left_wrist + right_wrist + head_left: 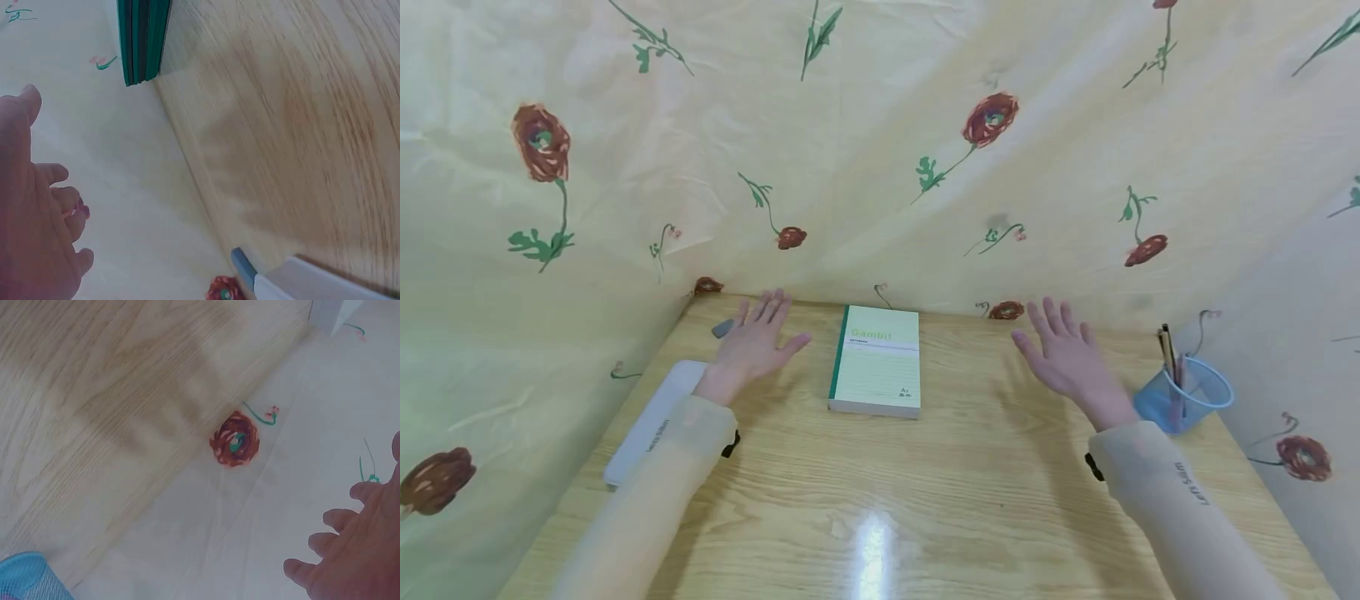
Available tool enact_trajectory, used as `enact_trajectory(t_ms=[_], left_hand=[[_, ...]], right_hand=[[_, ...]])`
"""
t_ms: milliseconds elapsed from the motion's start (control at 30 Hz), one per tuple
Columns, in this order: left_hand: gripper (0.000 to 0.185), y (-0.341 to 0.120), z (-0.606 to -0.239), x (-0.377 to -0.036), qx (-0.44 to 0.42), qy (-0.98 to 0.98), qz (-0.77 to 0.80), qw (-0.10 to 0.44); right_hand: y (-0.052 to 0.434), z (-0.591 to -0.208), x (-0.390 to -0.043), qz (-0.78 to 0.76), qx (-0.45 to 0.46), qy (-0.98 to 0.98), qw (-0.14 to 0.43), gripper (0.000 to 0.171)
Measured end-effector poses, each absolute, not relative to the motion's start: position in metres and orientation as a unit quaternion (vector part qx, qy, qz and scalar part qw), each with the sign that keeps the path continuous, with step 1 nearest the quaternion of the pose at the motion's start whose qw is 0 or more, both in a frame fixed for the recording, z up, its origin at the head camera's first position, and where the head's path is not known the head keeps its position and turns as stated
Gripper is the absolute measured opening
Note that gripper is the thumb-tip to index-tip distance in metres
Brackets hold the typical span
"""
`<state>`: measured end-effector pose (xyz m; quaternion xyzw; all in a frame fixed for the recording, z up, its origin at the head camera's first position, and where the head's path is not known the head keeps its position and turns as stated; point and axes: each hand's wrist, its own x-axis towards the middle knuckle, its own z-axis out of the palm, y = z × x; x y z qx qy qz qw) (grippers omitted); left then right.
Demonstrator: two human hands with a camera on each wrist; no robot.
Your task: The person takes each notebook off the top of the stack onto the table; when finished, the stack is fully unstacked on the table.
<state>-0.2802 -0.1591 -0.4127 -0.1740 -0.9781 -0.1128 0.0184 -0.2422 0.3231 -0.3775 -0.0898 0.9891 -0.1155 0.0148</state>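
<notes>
My left hand (752,346) hovers over the far left of the table with fingers spread, holding nothing. Across from it, my right hand (1063,354) is held the same way, thumb apart from the fingers and the palm bare. Between the two lies a stack of notebooks (876,358) with pale covers and green spines, the top one printed "Gambit". In the left wrist view the green spines (144,44) show layered together, apart from the left hand. A long white case (658,421) lies partly behind the left forearm, and a small grey-blue object (722,327) sits beside the left fingers.
A blue mesh pen cup (1183,396) holding several pens stands at the right edge of the wooden table (880,475). Cloth printed with red flowers (880,150) hangs along the back and both sides.
</notes>
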Motion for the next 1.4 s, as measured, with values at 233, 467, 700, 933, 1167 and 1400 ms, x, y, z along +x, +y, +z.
enact_trajectory(t_ms=[233, 467, 700, 933, 1167, 1400], left_hand=[[0.086, -0.143, -0.424, -0.279, -0.179, -0.974, -0.136, 0.010], [0.080, -0.122, -0.435, -0.274, -0.178, -0.967, -0.183, 0.002], [0.080, -0.103, -0.446, -0.269, -0.161, -0.961, -0.225, -0.023], [0.077, -0.088, -0.459, -0.265, -0.119, -0.961, -0.247, -0.027], [0.063, -0.079, -0.467, -0.265, -0.093, -0.948, -0.303, -0.014], [0.047, -0.072, -0.471, -0.266, -0.073, -0.928, -0.365, -0.001]], right_hand=[[0.301, -0.387, -0.246, -0.117, -0.102, 0.988, 0.015, 0.082], [0.272, -0.403, -0.249, -0.133, -0.117, 0.984, -0.011, 0.080], [0.242, -0.425, -0.249, -0.143, -0.128, 0.981, -0.010, 0.078], [0.215, -0.443, -0.248, -0.213, -0.125, 0.969, 0.018, 0.074], [0.197, -0.453, -0.245, -0.310, -0.125, 0.942, 0.029, 0.065], [0.188, -0.459, -0.244, -0.352, -0.141, 0.925, 0.014, 0.051]])
